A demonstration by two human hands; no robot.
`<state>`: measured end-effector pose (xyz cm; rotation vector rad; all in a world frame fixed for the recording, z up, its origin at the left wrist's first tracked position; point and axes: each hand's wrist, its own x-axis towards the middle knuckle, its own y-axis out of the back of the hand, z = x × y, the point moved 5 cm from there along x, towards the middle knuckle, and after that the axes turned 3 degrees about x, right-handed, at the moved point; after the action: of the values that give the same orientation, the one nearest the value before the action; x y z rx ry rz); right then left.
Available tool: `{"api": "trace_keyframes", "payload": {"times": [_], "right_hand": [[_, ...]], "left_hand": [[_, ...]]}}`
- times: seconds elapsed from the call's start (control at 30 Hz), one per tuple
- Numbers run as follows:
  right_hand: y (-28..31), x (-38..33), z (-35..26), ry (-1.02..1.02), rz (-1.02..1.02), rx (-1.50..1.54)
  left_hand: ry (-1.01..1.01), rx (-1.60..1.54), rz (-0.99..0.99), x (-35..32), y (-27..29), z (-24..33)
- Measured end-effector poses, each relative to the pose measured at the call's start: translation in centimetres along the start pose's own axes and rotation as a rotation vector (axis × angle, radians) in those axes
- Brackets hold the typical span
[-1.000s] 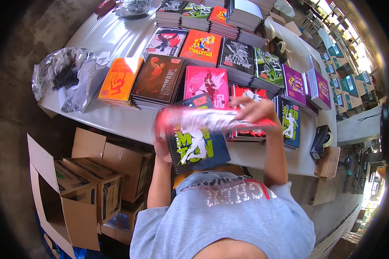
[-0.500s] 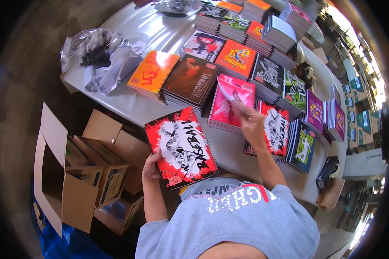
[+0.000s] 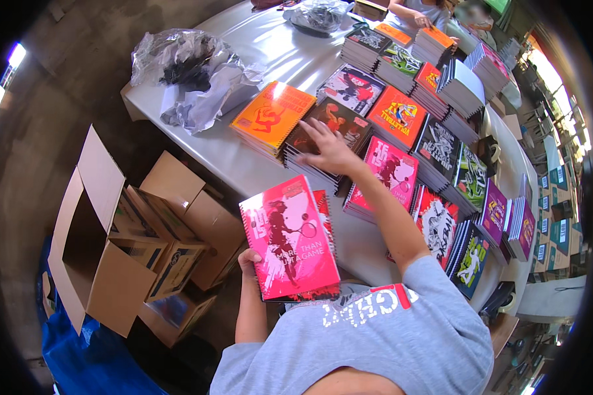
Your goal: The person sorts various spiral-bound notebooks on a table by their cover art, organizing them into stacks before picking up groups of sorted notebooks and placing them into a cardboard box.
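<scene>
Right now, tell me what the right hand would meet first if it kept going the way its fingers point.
The right hand already rests on the dark red notebook stack; straight on, probably the orange notebook stack, though depth is unclear.

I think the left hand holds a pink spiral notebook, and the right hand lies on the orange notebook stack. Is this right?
Not quite. In the head view the right hand lies on the dark red notebook stack, next to the orange notebook stack. The left hand does hold the pink spiral notebook.

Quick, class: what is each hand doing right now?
Left hand: closed, holding pink spiral notebooks.
Right hand: open, fingers spread on the dark red notebook stack.
</scene>
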<state>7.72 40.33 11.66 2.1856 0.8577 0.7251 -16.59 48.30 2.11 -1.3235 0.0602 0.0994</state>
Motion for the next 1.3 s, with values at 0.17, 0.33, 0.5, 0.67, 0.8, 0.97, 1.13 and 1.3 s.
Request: {"api": "trace_keyframes", "payload": {"times": [0.17,0.33,0.5,0.67,0.8,0.97,1.13,1.3], "right_hand": [[-4.0,-4.6,0.4,0.131,0.212,-0.141],[1.5,-9.9,-11.8,0.83,0.158,0.062],[-0.2,-5.8,-9.7,0.952,-0.277,0.259],[-6.1,2.5,-8.2,0.781,-0.578,0.355],[-6.2,10.2,-4.9,0.393,-0.049,-0.058],[-11.4,10.2,-1.6,0.07,-0.208,-0.349],[-0.5,5.0,-8.4,0.349,0.052,0.693],[-1.0,4.1,-4.8,0.503,-0.447,0.634]], "left_hand": [[-0.11,0.129,0.204,-1.3,2.1,3.1],[-0.24,0.091,0.395,-1.1,6.5,4.5],[-0.191,-0.001,0.14,1.1,3.9,4.5],[-0.163,0.057,0.07,-0.5,5.8,4.8],[-0.136,0.138,0.072,-2.9,9.1,5.5],[-0.165,0.193,0.262,-1.8,6.6,6.6],[-0.225,-0.051,0.053,-0.4,7.8,6.9],[-0.272,-0.066,0.017,4.9,2.1,5.0]]}}
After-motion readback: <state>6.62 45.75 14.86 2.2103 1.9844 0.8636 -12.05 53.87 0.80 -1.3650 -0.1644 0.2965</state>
